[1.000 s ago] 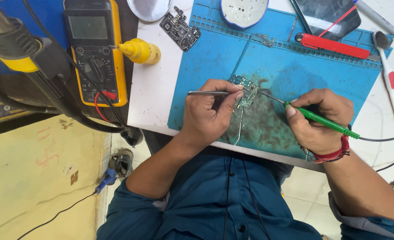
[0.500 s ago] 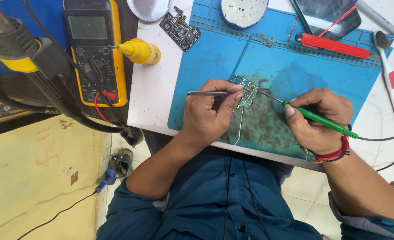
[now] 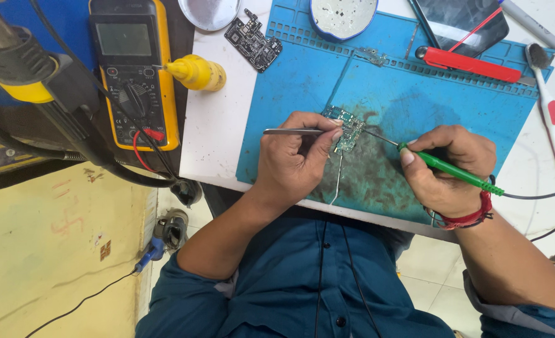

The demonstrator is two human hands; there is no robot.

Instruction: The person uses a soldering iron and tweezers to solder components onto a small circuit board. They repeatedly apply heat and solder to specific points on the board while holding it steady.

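Green-tinted small circuit board (image 3: 347, 128) lies on the blue work mat (image 3: 290, 94), near the mat's middle, over a dark scorched patch. Left hand (image 3: 293, 159) closed around metal tweezers (image 3: 290, 131), fingertips resting at the board's left edge. Right hand (image 3: 443, 166) closed in a pen grip on a green-handled soldering iron (image 3: 453, 170); its thin tip reaches the board's right side. A thin wire (image 3: 338, 178), likely solder, trails from the board toward the body.

Further out: second bare board (image 3: 252, 42) on the white surface (image 3: 212, 138), yellow squeeze bottle (image 3: 196, 72), yellow multimeter (image 3: 133, 69), round blue-rimmed dish (image 3: 343, 15), red-handled tool (image 3: 468, 64), white toothbrush (image 3: 549, 119).

Risk, as judged: the tip lingering could lift a pad or overheat nearby parts; a slip of the tweezers could shift the board under the tip and bridge contacts. The iron's cord (image 3: 537, 194) dragging at the wrist could jerk the tip.

Hard to make out: the exact joint being worked and whether the tweezers actually grip a part, since the thumb covers their points. Dish and top-edge items are cut off.
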